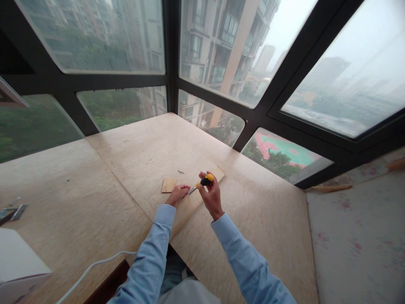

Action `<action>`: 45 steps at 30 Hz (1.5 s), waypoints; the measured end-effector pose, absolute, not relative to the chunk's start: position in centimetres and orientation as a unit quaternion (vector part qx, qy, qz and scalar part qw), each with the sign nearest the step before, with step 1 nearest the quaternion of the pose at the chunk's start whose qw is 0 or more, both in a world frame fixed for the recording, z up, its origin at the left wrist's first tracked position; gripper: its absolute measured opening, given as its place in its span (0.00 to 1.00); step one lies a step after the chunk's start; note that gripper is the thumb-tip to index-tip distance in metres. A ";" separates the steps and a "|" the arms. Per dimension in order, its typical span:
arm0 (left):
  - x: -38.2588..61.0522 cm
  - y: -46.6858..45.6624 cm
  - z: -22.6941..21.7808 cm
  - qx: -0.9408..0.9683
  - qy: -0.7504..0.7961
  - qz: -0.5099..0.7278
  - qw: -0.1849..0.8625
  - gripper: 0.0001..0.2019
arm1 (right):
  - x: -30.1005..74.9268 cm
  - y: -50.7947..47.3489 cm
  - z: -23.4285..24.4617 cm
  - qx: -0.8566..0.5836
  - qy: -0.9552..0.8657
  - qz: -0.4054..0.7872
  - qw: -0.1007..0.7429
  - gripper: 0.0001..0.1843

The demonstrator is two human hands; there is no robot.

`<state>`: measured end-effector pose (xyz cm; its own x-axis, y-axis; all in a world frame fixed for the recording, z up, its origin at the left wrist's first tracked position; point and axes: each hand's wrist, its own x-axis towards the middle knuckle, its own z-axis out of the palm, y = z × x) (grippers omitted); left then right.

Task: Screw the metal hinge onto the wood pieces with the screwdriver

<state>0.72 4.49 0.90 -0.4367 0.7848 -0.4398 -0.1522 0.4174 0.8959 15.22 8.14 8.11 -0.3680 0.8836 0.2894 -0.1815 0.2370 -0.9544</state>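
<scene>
- Screwdriver (pixel 205 180) — centre of frame, yellow-black handle clamped in the right hand (pixel 212 197).
- Left hand (pixel 178 194) — fingers bunched at the blade tip, resting on the wooden strip (pixel 219 172); a slip would likely jab them.
- Strip lies unclamped on the counter (pixel 95 202); it may skid.
- Loose screws (pixel 180 172) and small block (pixel 168 185), just left of the hands, are easily knocked away.
</scene>
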 end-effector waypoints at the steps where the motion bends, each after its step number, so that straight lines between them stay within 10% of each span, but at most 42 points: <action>1: 0.7 4.5 0.9 0.230 0.692 0.488 0.479 0.12 | 15.2 8.1 8.0 -0.275 -0.621 0.547 0.489 0.28; 12: 0.9 4.4 0.8 0.232 0.700 0.488 0.467 0.12 | 16.0 8.2 9.1 -0.372 -0.707 0.337 0.499 0.20; 23: 1.0 4.4 0.7 0.245 0.692 0.502 0.457 0.12 | 16.5 8.7 10.0 -0.287 -0.676 0.501 0.458 0.35; 45: 1.0 4.3 0.1 0.241 0.690 0.515 0.448 0.11 | 16.2 7.9 10.9 -0.328 -0.715 0.419 0.454 0.20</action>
